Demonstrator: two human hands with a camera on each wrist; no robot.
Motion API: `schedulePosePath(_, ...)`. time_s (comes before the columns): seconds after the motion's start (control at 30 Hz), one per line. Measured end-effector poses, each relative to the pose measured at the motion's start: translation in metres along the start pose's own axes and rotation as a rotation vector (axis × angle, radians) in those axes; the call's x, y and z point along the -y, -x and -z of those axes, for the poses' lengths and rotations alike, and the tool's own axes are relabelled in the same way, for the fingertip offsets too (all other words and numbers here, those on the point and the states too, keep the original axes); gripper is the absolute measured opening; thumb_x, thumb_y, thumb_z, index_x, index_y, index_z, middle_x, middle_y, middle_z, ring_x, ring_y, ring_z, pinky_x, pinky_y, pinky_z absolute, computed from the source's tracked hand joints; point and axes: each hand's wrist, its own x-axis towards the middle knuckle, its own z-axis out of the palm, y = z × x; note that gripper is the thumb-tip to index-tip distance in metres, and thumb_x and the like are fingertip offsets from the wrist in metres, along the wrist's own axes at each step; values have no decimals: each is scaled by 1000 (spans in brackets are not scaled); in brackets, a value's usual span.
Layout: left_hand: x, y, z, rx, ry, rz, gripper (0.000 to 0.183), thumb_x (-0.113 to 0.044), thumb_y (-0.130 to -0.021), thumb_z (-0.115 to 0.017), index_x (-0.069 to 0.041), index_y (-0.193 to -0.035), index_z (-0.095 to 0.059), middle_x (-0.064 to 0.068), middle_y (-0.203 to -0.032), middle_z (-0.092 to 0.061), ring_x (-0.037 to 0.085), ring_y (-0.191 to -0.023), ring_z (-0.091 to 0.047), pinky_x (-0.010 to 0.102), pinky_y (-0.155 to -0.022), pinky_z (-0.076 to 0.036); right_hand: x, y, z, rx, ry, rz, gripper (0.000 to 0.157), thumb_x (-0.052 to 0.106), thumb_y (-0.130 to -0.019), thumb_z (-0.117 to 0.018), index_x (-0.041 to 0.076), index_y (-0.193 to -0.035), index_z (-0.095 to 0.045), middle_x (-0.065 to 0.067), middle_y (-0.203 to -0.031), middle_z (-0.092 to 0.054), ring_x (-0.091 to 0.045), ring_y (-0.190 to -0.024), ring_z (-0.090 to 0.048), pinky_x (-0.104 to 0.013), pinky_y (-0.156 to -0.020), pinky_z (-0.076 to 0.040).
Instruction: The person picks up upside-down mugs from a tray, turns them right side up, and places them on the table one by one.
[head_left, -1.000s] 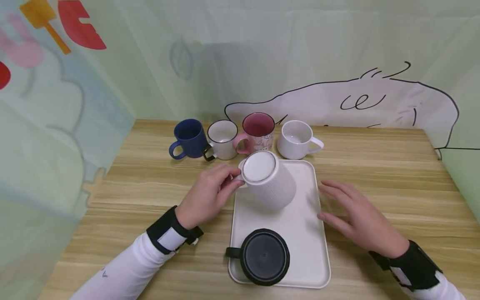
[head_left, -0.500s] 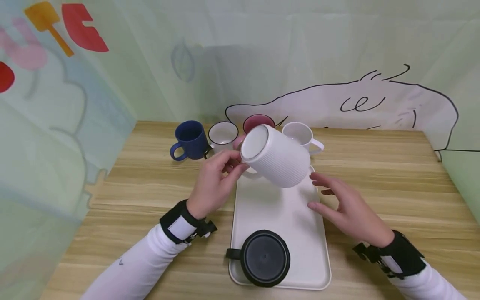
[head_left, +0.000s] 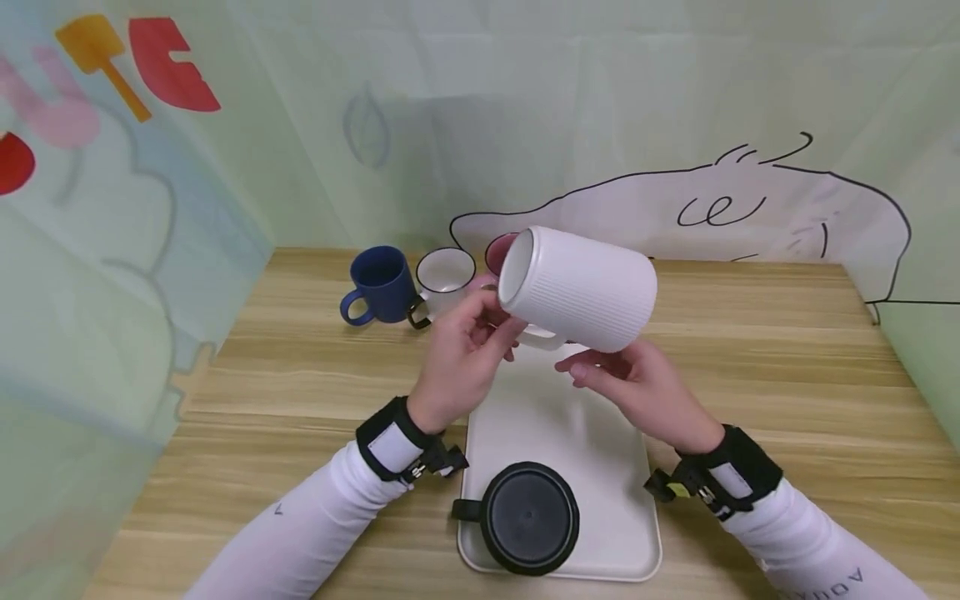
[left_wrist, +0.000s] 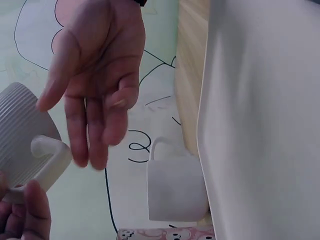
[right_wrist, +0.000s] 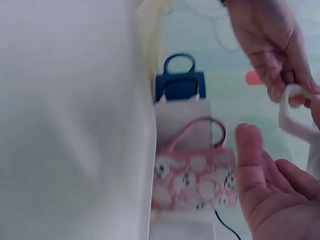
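Observation:
A white ribbed mug [head_left: 592,287] is up in the air above the tray, lying nearly on its side with its base toward the left. My left hand [head_left: 459,367] pinches its handle between thumb and fingers near the base end. Close under the mug's mouth end is my right hand [head_left: 648,396], fingers extended; in the left wrist view its thumb overlaps the mug's rim. A black mug [head_left: 529,518] rests upside down on the front part of the white tray [head_left: 607,467], its handle to the left.
Along the back of the wooden table [head_left: 772,358] stand a blue mug [head_left: 384,287], a white mug with dark rim [head_left: 442,279] and a pink patterned mug [right_wrist: 195,180]. A plain white mug [left_wrist: 175,192] is hidden behind the held mug in the head view.
My left hand has lifted the ribbed mug off the tray, moving it right and tipping it from upside down onto its side. My right hand has moved left, in under its mouth end.

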Motion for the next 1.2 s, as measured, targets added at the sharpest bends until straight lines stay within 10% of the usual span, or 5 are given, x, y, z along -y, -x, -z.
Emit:
schedulePosePath(0.5, 8, 2, -12, 9, 139, 106, 25, -4, -96, -62, 3, -120, -57, 12, -105, -59, 27, -78, -61, 36, -67, -56, -5, -11, -16, -120, -359, -11, 33, 4, -102, -54, 2, -135, -53, -19, -123, -62, -28, -97, -67, -32, -80, -55)
schedulePosePath(1.2, 4, 0, -13, 72, 123, 127, 29, -5, -96, -63, 0, -125, -57, 9, -102, -64, 23, -81, -65, 38, -66, -57, -9, -4, -13, -156, -295, 104, 33, 3, -101, -53, -3, -133, -56, -16, -116, -66, -28, -91, -68, -45, -84, -55)
